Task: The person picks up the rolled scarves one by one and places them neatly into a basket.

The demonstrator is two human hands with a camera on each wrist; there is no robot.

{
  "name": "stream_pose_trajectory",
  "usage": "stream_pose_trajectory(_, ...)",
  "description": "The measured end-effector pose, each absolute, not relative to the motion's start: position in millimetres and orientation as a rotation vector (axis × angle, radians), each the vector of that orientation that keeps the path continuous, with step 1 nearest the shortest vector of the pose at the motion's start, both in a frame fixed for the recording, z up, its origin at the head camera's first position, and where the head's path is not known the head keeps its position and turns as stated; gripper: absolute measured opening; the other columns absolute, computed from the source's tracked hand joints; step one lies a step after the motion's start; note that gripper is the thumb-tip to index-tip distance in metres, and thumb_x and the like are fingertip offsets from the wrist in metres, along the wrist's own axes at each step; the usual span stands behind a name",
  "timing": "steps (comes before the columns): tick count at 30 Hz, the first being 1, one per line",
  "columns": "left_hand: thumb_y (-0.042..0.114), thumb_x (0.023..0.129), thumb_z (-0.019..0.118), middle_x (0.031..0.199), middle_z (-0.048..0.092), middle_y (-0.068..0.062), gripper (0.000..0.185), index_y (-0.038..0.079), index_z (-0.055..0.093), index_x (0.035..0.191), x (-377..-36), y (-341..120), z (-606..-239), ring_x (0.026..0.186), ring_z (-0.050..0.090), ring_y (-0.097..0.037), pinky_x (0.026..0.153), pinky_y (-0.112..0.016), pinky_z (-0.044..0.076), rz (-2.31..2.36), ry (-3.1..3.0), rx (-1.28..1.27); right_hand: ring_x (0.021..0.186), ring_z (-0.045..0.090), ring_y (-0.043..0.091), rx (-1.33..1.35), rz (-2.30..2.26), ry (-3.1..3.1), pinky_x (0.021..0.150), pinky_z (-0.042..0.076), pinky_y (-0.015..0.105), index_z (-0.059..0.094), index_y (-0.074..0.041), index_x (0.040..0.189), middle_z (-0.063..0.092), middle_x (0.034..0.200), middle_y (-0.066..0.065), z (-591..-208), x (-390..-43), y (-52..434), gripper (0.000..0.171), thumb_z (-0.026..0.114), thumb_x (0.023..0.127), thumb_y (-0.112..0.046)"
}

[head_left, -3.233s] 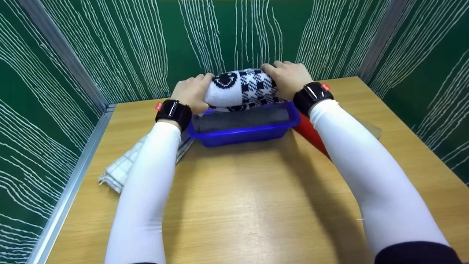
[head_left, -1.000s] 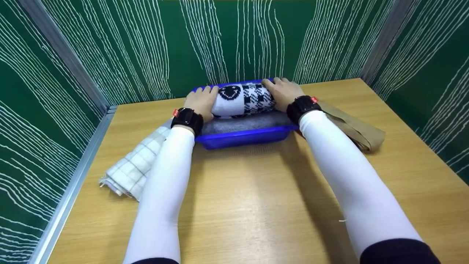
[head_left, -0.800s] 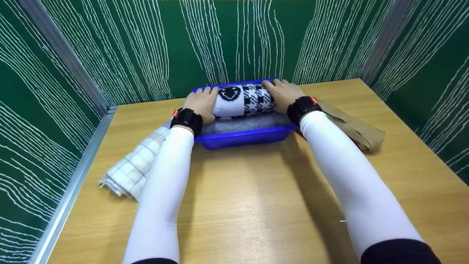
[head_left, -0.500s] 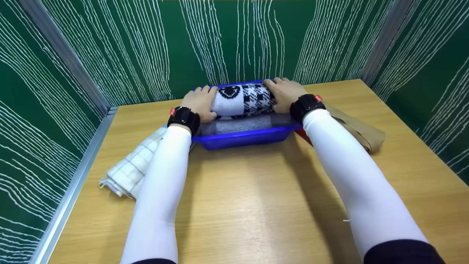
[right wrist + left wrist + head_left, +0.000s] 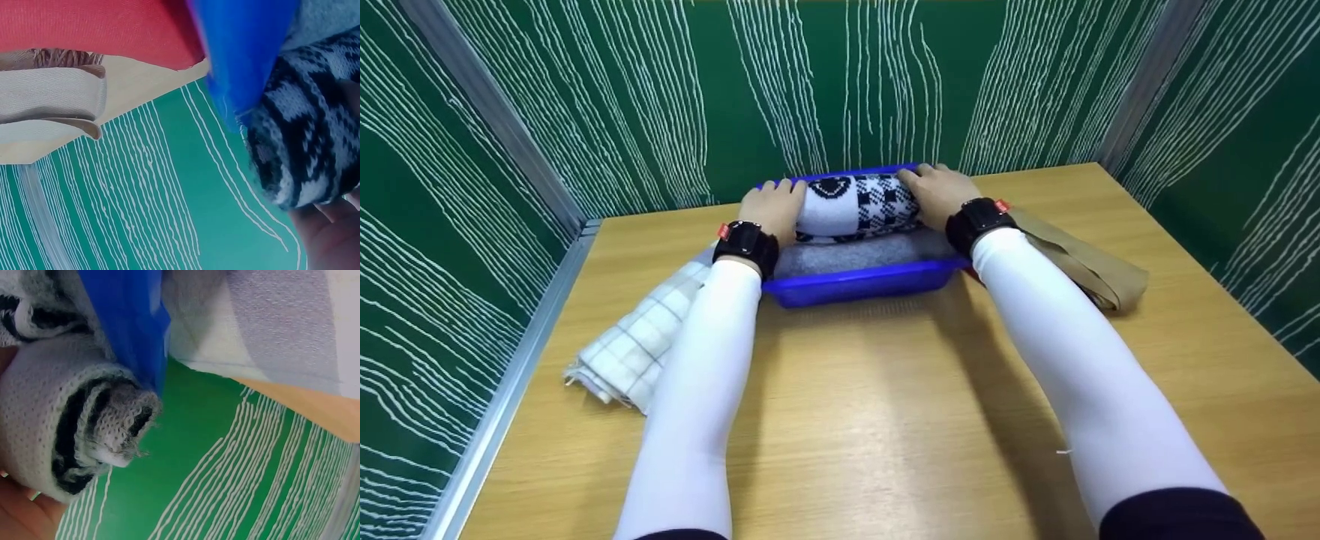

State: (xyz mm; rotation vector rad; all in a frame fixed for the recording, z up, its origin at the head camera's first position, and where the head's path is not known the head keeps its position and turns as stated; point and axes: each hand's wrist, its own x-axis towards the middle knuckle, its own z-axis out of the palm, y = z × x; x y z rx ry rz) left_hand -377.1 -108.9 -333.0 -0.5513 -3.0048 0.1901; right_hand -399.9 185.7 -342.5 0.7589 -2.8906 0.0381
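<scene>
A rolled black-and-white knitted scarf (image 5: 829,214), with a smiling face and a houndstooth pattern, lies in the rear part of a blue plastic bin (image 5: 862,285). My left hand (image 5: 772,210) grips its left end and my right hand (image 5: 943,196) grips the right end. In the left wrist view the spiral end of the scarf (image 5: 34,399) sits against the blue wall. The right wrist view has the scarf's other end (image 5: 309,129) with fingers below it. In front of the scarf, a grey fuzzy roll (image 5: 855,255) fills the near side of the bin.
A white checked cloth (image 5: 637,337) lies folded left of the bin, partly under my left forearm. To the right are a tan folded fabric (image 5: 1110,277) and a red item (image 5: 101,28), mostly hidden by my arm in the head view. Green walls enclose the wooden table (image 5: 847,420).
From above the bin, both hands have lowered the scarf into it, behind the grey roll. Over the last second the hands and scarf have shifted only slightly.
</scene>
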Motion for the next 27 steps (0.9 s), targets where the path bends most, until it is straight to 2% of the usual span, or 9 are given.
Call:
stream_pose_trajectory(2,0.015,0.102,0.069,0.162,0.052,-0.022,0.070,0.005,0.040,0.165,-378.4,-107.4,-335.0,0.147,0.052,-0.044,0.120,-0.058,0.048,0.202,-3.001,-0.529,0.128,0.061,0.057,0.766,0.049,-2.887,0.110,0.052,0.068,0.050,0.000,0.153,0.061,0.145,0.035,-344.5,-401.4,185.5,0.066,0.076,0.093,-0.004)
stream_pose_trajectory(5,0.011,0.107,0.059,0.160,0.052,-0.023,0.060,0.005,0.043,0.164,-379.3,-105.6,-337.2,0.147,0.051,-0.045,0.119,-0.059,0.048,0.217,-2.959,-0.511,0.130,0.060,0.058,0.762,0.048,-2.894,0.111,0.052,0.068,0.049,0.001,0.155,0.059,0.147,0.035,-347.9,-403.7,185.5,0.067,0.077,0.094,-0.008)
stream_pose_trajectory(10,0.009,0.112,0.041,0.149,0.062,-0.022,0.045,0.003,0.058,0.154,-377.7,-103.9,-339.4,0.140,0.056,-0.043,0.110,-0.057,0.053,0.232,-2.833,-0.513,0.133,0.059,0.058,0.734,0.034,-2.908,0.112,0.050,0.069,0.045,0.001,0.159,0.056,0.151,0.036,-353.7,-406.3,185.6,0.070,0.074,0.096,-0.009)
stream_pose_trajectory(14,0.008,0.112,0.040,0.142,0.069,-0.020,0.043,0.001,0.062,0.148,-374.1,-102.8,-339.2,0.133,0.063,-0.041,0.105,-0.055,0.057,0.225,-2.803,-0.515,0.137,0.057,0.057,0.717,0.031,-2.922,0.114,0.049,0.069,0.042,0.001,0.162,0.055,0.152,0.036,-356.4,-405.6,184.4,0.068,0.065,0.098,-0.004)
stream_pose_trajectory(19,0.007,0.113,0.040,0.146,0.067,-0.023,0.046,-0.001,0.054,0.156,-370.5,-101.8,-338.6,0.131,0.067,-0.043,0.105,-0.058,0.060,0.217,-2.864,-0.513,0.138,0.055,0.057,0.702,0.027,-2.952,0.114,0.049,0.069,0.041,0.000,0.163,0.054,0.154,0.036,-354.1,-402.0,182.6,0.065,0.058,0.100,0.001)
stream_pose_trajectory(21,0.006,0.112,0.040,0.148,0.065,-0.025,0.046,-0.003,0.050,0.157,-370.5,-101.9,-339.0,0.131,0.067,-0.045,0.106,-0.060,0.059,0.202,-2.901,-0.505,0.133,0.059,0.055,0.692,0.010,-2.932,0.111,0.052,0.068,0.047,0.000,0.158,0.058,0.149,0.034,-351.6,-400.8,181.7,0.061,0.059,0.098,0.002)
stream_pose_trajectory(24,0.005,0.110,0.041,0.148,0.063,-0.027,0.046,-0.004,0.049,0.154,-372.0,-101.8,-340.4,0.133,0.065,-0.046,0.109,-0.060,0.057,0.158,-2.942,-0.488,0.121,0.065,0.052,0.675,-0.018,-2.872,0.102,0.058,0.066,0.059,0.001,0.146,0.066,0.136,0.032,-347.8,-398.8,180.5,0.052,0.069,0.095,-0.003)
stream_pose_trajectory(27,0.004,0.108,0.043,0.147,0.061,-0.028,0.043,-0.005,0.054,0.148,-374.2,-102.1,-342.9,0.136,0.060,-0.047,0.113,-0.061,0.053,0.129,-2.966,-0.491,0.113,0.067,0.049,0.667,-0.028,-2.813,0.096,0.061,0.064,0.068,0.003,0.133,0.070,0.126,0.030,-346.0,-397.6,178.7,0.046,0.080,0.090,-0.008)
